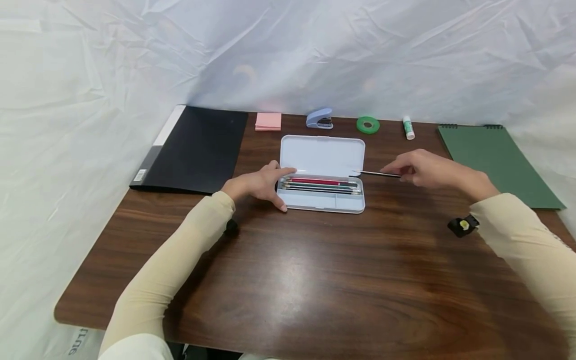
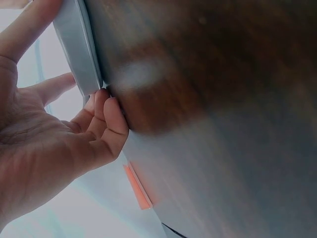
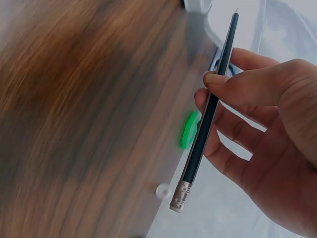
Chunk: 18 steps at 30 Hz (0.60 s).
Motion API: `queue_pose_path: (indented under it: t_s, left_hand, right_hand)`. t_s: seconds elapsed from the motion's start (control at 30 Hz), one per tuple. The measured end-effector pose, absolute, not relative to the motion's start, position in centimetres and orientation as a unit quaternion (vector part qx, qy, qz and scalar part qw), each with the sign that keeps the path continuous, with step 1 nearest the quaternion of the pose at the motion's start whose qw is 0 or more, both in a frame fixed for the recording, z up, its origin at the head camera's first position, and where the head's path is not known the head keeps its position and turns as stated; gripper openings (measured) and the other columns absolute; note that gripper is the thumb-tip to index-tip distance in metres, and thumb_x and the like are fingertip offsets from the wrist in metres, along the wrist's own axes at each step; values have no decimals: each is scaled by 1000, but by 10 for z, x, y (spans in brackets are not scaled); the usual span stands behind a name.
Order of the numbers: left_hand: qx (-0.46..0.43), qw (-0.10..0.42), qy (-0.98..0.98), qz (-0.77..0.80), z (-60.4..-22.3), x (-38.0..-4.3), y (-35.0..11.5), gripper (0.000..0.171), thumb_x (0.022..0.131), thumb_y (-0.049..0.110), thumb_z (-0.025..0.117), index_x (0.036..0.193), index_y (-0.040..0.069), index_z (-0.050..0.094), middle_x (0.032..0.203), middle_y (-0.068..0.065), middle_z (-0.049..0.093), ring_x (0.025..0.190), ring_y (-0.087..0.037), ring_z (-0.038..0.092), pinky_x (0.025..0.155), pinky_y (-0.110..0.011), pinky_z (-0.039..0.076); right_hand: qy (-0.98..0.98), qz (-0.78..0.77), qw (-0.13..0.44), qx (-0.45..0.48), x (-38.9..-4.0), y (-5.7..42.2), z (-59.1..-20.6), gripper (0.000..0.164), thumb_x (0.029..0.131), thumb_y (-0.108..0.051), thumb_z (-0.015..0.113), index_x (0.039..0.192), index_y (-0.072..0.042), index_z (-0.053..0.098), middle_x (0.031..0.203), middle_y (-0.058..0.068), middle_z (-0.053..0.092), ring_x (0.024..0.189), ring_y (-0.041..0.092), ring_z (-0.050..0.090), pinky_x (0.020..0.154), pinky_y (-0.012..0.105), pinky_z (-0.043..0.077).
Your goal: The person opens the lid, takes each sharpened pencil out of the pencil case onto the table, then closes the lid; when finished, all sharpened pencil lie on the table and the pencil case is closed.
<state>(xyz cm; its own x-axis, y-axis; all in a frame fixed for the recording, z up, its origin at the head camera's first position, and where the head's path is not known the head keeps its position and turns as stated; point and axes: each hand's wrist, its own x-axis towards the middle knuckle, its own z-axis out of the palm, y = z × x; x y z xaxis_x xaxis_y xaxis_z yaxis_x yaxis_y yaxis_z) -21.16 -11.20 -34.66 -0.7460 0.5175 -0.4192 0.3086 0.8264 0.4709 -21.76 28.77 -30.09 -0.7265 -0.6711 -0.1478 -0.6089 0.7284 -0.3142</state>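
A white pencil case (image 1: 310,201) lies with its lid (image 1: 322,154) raised at the middle of the table. Several pencils (image 1: 319,185), red, green and dark ones, fill its long compartment. At the case's left end my left hand (image 1: 264,183) holds it, thumb by the front corner and a finger reaching over the hinge side. My right hand (image 1: 420,167) pinches a black pencil (image 3: 208,116) between thumb and fingers, to the right of the case. The pencil's point is toward the lid, and its eraser end sticks out below the fingers in the right wrist view.
Along the back are pink sticky notes (image 1: 268,121), a blue stapler (image 1: 319,119), green tape (image 1: 367,125) and a glue stick (image 1: 408,128). A black folder (image 1: 202,150) lies left, a green spiral pad (image 1: 499,165) right. White sheeting (image 1: 288,55) hangs behind the table.
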Motion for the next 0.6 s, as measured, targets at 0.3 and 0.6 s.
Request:
queue_pose_path:
  t_s: [0.3, 0.6]
  left_hand:
    - [223, 277, 914, 193, -346, -212, -113, 106, 75, 40, 87, 159, 27, 24, 132, -14, 34, 125, -29, 34, 99, -44, 40]
    - [226, 278, 913, 196, -346, -212, -113, 107, 75, 39, 87, 160, 26, 23, 131, -14, 34, 124, -29, 34, 99, -44, 40]
  right_hand:
    - [936, -126, 124, -305, -221, 321, -309, 43, 84, 16, 60, 117, -8, 73, 109, 9, 72, 79, 11, 58, 64, 28, 45]
    - [941, -122, 116, -293, -236, 332, -333, 37, 86, 14, 61, 117, -3, 72, 110, 15, 71, 86, 22, 65, 67, 34, 50]
